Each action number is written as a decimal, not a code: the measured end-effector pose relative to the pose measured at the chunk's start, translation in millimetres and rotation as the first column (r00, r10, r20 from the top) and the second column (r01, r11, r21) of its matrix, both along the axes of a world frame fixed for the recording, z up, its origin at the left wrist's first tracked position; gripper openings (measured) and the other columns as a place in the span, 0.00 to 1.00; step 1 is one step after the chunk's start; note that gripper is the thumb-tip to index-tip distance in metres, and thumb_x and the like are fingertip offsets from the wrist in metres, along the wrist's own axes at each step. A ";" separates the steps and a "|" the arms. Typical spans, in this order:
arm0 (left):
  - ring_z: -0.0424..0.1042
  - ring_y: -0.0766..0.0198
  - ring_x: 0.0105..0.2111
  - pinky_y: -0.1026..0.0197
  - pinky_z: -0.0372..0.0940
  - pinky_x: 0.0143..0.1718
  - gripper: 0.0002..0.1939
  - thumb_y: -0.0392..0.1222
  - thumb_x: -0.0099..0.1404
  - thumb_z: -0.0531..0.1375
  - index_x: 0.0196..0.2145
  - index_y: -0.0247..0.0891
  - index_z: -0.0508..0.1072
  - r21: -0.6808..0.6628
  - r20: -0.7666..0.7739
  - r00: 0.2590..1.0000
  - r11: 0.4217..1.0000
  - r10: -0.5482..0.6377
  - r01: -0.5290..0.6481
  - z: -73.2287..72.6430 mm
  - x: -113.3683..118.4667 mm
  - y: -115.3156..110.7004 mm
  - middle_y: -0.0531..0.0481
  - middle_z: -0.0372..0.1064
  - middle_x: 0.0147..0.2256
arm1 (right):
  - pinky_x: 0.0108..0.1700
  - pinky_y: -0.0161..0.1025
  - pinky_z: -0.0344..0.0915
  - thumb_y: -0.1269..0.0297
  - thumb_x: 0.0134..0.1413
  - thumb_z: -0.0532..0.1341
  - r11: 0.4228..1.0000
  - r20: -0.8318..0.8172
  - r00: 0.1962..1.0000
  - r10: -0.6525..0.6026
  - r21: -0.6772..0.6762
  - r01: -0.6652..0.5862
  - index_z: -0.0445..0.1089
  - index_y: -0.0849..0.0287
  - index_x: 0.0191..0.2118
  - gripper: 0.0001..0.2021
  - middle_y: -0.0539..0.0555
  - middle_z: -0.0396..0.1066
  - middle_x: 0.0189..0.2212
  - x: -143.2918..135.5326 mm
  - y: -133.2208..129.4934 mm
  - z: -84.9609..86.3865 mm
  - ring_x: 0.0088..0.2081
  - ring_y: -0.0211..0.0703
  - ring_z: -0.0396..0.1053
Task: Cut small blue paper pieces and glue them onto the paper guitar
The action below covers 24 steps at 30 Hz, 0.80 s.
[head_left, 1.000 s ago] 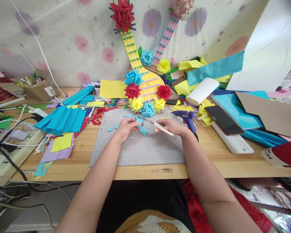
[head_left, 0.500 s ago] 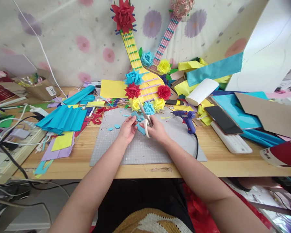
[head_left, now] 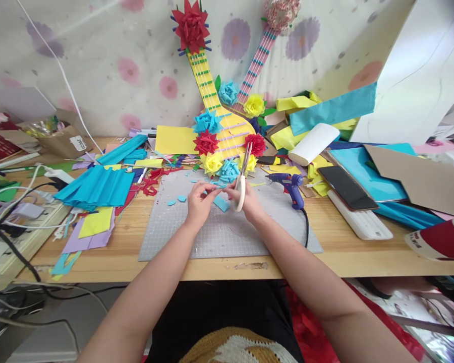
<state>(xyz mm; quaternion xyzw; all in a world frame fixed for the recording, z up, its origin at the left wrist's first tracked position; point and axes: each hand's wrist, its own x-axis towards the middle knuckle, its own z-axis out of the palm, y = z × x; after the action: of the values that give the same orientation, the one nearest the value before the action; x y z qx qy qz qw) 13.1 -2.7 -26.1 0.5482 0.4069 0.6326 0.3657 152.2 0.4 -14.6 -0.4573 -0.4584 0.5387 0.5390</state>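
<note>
Left hand (head_left: 200,205): fingers pinching small blue piece (head_left: 221,185). Right hand (head_left: 250,205): fingers gripping scissors (head_left: 242,187), blades toward back edge of table (head_left: 124,247).

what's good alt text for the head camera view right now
A person's left hand and right hand meet at a small blue piece above a gray cutting mat, the right also holding white-handled scissors, blades pointing away. Behind is a flower-decorated yellow craft guitar; a glue gun is to the right.
</note>
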 end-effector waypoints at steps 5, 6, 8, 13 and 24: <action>0.65 0.69 0.29 0.66 0.63 0.29 0.05 0.36 0.60 0.62 0.33 0.42 0.77 0.566 -0.415 0.886 0.821 0.207 0.073 0.9 -8.7 -3.9 0.52 0.65 0.28 | 0.21 0.36 0.54 0.43 0.44 0.59 0.931 -0.206 0.928 0.310 -0.133 -0.340 0.61 0.57 0.26 0.20 0.47 0.62 0.13 10.2 -0.5 7.6 0.17 0.36 0.61; 0.65 0.68 0.29 0.65 0.63 0.30 0.05 0.36 0.60 0.61 0.34 0.42 0.77 0.612 -0.440 0.863 0.786 0.247 0.087 1.2 -9.1 -4.0 0.52 0.65 0.28 | 0.21 0.35 0.54 0.45 0.43 0.62 0.918 -0.227 0.913 0.339 -0.135 -0.374 0.61 0.58 0.26 0.20 0.46 0.62 0.14 11.4 -1.0 8.8 0.17 0.35 0.61; 0.65 0.68 0.30 0.65 0.63 0.30 0.05 0.36 0.60 0.61 0.34 0.41 0.76 0.664 -0.472 0.825 0.741 0.310 0.101 1.6 -9.9 -3.4 0.52 0.65 0.28 | 0.21 0.34 0.54 0.51 0.37 0.68 0.909 -0.241 0.903 0.357 -0.136 -0.395 0.61 0.58 0.26 0.19 0.45 0.63 0.15 13.0 -1.8 10.4 0.17 0.34 0.62; 0.66 0.67 0.31 0.64 0.64 0.32 0.04 0.37 0.61 0.60 0.34 0.42 0.76 0.645 -0.522 0.788 0.756 0.326 0.115 1.8 -14.1 -0.9 0.51 0.66 0.28 | 0.22 0.34 0.55 0.62 0.27 0.72 0.915 -0.244 0.909 0.339 -0.139 -0.378 0.61 0.59 0.25 0.20 0.43 0.61 0.16 15.6 -0.1 9.7 0.18 0.32 0.61; 0.69 0.65 0.27 0.63 0.67 0.23 0.09 0.41 0.51 0.65 0.28 0.35 0.71 -0.457 0.222 0.964 0.858 -0.146 0.235 7.8 3.1 -3.5 0.50 0.68 0.26 | 0.31 0.39 0.61 0.57 0.34 0.67 0.985 0.348 0.938 0.012 0.155 -0.070 0.57 0.56 0.28 0.19 0.46 0.66 0.25 16.0 1.7 2.3 0.26 0.36 0.64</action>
<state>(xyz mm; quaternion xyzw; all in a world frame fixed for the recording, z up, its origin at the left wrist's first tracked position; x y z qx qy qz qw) 16.2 -6.2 -18.3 0.4190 0.4597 0.5192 0.5861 168.2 2.1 -12.3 -0.4888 -0.5983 0.4214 0.4748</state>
